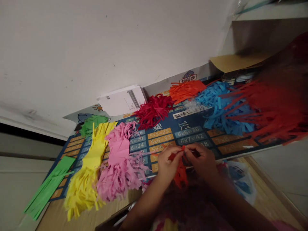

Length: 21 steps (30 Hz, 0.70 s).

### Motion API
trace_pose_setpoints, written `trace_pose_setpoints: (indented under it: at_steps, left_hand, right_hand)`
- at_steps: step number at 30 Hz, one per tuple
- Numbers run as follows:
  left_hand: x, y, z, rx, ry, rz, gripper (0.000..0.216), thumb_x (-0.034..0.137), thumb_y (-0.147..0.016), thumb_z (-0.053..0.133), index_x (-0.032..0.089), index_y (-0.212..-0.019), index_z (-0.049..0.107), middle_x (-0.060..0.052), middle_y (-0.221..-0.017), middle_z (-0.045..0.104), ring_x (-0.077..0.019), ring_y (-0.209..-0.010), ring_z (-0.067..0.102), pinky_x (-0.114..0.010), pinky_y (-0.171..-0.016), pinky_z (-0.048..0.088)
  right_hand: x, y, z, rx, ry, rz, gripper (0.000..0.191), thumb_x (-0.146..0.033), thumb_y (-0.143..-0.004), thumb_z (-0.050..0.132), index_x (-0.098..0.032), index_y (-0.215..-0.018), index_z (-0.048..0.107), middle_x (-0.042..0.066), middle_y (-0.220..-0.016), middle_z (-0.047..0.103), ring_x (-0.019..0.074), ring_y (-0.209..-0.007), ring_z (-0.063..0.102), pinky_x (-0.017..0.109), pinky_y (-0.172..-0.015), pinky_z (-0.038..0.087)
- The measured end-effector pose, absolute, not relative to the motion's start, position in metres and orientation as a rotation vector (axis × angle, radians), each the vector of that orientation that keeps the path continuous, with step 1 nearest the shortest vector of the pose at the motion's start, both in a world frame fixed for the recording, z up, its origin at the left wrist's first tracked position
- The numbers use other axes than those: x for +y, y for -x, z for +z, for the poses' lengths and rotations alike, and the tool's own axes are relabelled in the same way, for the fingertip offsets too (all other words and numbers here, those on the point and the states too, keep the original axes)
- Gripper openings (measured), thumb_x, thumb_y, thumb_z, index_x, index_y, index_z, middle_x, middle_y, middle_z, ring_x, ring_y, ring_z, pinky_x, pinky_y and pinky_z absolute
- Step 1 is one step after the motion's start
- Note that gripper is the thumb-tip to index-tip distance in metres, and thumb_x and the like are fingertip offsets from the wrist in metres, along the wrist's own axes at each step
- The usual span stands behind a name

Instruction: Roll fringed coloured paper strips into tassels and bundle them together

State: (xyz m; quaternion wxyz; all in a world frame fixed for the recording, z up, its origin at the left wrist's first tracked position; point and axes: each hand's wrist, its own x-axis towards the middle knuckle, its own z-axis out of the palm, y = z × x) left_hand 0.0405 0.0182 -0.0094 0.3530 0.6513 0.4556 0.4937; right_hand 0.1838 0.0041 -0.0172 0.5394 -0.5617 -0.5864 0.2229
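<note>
Close together above the table's front edge, my left hand [168, 162] and my right hand [202, 161] pinch a piece of orange-red fringed tissue paper [181, 177]. A small bit of it shows between the fingertips of both hands, and its strips hang below my left hand. To the left of my hands lies a pink fringed paper bundle [119, 152], with a plain middle and fringe at both ends. Beside that one is a yellow fringed bundle [92, 158] of the same form. Beyond my hands sits a dark red tassel bundle [155, 110].
A multiplication chart [192, 128] covers the table. Green strips [49, 187] overhang its left edge. Orange fringe [185, 91], blue fringe [226, 109] and a large blurred red fringe [276, 106] lie to the right. A white pad [120, 101] leans against the wall [108, 41].
</note>
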Motion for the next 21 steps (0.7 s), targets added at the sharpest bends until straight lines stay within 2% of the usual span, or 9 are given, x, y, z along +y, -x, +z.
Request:
trace_pose_setpoints:
  at_steps: [4,6,14,21]
  left_hand:
    - [0.0172,-0.0432,-0.0142,1.228,-1.447,1.22,0.001,0.019,-0.076,0.074,0.019,-0.077,0.075,-0.002,-0.074,0.074,-0.0147,-0.069,0.067,-0.024,-0.068,0.051]
    - [0.0168,-0.0441,-0.0168,1.249,-1.329,1.218,0.007,0.022,-0.073,0.076,0.018,-0.079,0.075,-0.002,-0.071,0.072,-0.0139,-0.064,0.064,-0.023,-0.063,0.05]
    - [0.015,-0.0453,-0.0135,1.246,-1.195,1.228,0.011,0.024,-0.069,0.076,0.016,-0.077,0.074,-0.002,-0.067,0.071,-0.0131,-0.061,0.063,-0.022,-0.062,0.05]
    - [0.0163,-0.0393,-0.0114,1.219,-1.207,1.152,0.012,0.029,-0.074,0.076,0.017,-0.074,0.073,-0.002,-0.068,0.07,-0.0143,-0.063,0.062,-0.025,-0.064,0.049]
  right_hand:
    - [0.0032,-0.1838,-0.0182,-1.395,1.347,0.553,0.017,-0.029,-0.086,0.06,-0.022,-0.075,0.07,0.0,-0.07,0.071,0.0148,-0.064,0.064,0.024,-0.06,0.045]
    - [0.0029,-0.1837,-0.0189,-1.395,1.353,0.563,0.016,-0.029,-0.086,0.06,-0.022,-0.075,0.07,-0.001,-0.069,0.07,0.0145,-0.063,0.063,0.024,-0.06,0.045]
    - [0.0012,-0.1817,-0.0169,-1.379,1.376,0.585,0.018,-0.03,-0.085,0.059,-0.022,-0.073,0.07,-0.001,-0.067,0.07,0.0145,-0.06,0.062,0.024,-0.058,0.045]
    - [0.0003,-0.1806,-0.0164,-1.397,1.402,0.639,0.019,-0.032,-0.084,0.059,-0.023,-0.073,0.071,0.001,-0.069,0.071,0.017,-0.063,0.064,0.027,-0.062,0.048]
